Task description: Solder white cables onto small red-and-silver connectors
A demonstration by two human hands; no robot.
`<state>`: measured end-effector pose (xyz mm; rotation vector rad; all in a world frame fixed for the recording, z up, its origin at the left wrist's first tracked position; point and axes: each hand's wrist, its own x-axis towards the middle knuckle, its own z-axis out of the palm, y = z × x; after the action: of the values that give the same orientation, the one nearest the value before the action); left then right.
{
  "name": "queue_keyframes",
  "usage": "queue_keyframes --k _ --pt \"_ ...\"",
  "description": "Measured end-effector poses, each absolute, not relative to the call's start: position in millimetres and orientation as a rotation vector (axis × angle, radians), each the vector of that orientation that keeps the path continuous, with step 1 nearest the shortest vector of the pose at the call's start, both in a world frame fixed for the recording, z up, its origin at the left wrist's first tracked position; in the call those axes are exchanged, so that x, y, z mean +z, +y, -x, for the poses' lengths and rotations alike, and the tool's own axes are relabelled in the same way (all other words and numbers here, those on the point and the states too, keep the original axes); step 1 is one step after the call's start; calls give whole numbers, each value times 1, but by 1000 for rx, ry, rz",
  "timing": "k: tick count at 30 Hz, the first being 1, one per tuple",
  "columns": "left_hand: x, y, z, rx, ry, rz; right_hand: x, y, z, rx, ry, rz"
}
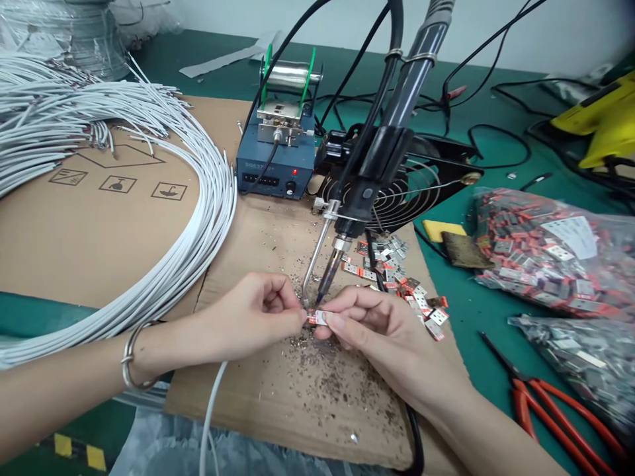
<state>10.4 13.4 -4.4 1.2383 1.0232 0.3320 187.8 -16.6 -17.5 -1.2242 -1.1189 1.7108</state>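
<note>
Silver metal and a red-and-white insert are showing on the small USB-style connector (319,318), which is sitting in midair above the cardboard sheet (238,390), directly under the dark tip of the soldering iron (384,125). The right hand (370,327) is pinching the connector's right end between thumb and forefinger. The left hand (270,314) is pressing thumb and forefinger together at the other end, probably gripping the tip of the white cable (213,403) that is trailing below the wrist, though the fingers are hiding that contact. Beside the iron, a bent metal feed tube (317,254) is pointing at the same spot, and behind it the blue solder feeder (275,162) is carrying a spool of solder wire (290,76). The step in hand looks like soldering wire to connector, and the next move is calling for steadiness: wire end and contacts staying lined up beneath the tip, skin keeping clear of the heat. Loose connectors (421,301) are lying to the right, while a bundle of white cables (221,211) is curving along the left.
</note>
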Motion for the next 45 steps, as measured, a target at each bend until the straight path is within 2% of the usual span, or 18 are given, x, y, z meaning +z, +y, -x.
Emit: queue_keyframes --k 16,45 --pt "-6 13 -10 309 1048 -1278 -14 -16 -184 1655 -1140 1330" --pt "-4 14 -9 325 1014 -1247 -18 -16 -187 1708 -1078 1255"
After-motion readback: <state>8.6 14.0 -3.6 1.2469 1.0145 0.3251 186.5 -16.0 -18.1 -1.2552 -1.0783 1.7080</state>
